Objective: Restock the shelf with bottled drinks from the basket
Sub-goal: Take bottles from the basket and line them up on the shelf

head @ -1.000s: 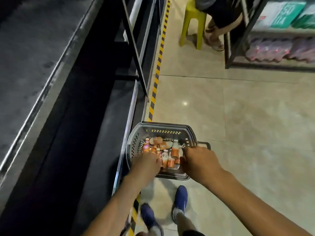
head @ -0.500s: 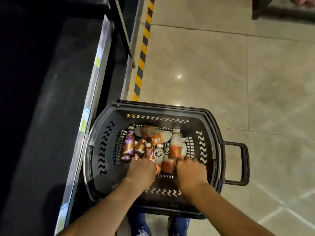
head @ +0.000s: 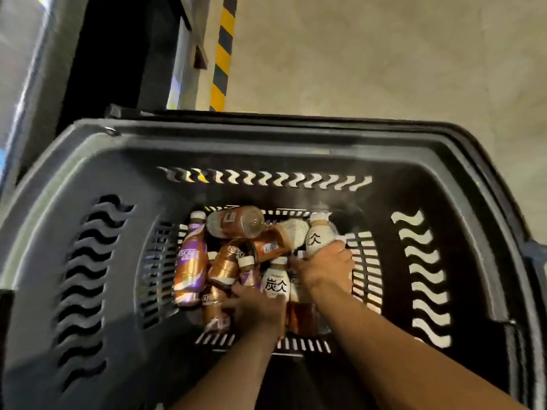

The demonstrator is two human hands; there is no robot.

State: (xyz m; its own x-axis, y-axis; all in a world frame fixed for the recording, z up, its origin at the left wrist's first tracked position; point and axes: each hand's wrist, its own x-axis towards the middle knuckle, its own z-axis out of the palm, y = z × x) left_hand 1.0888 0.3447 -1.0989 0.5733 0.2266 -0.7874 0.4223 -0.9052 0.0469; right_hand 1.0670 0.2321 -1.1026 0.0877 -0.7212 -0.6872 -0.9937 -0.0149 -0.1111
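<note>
A dark plastic basket [head: 88, 179] fills the view, with several small bottled drinks lying in a heap on its floor. A purple bottle [head: 191, 258] lies at the left and a clear brown one [head: 233, 221] at the back. My right hand [head: 327, 269] is closed around a white bottle with black characters [head: 316, 236] at the right of the heap. My left hand [head: 256, 307] curls over the near bottles, with a second white bottle [head: 276, 281] just beyond its fingers; whether it grips one is hidden.
The dark shelf unit [head: 112, 54] stands at the upper left, just beyond the basket's far rim. A yellow-and-black floor stripe [head: 222, 54] runs beside it. Beige tiled floor [head: 384, 54] spreads to the upper right.
The view has dropped close over the basket. My right hand has reached forward and closed on the white bottle at the right. My left hand has stayed low among the near bottles.
</note>
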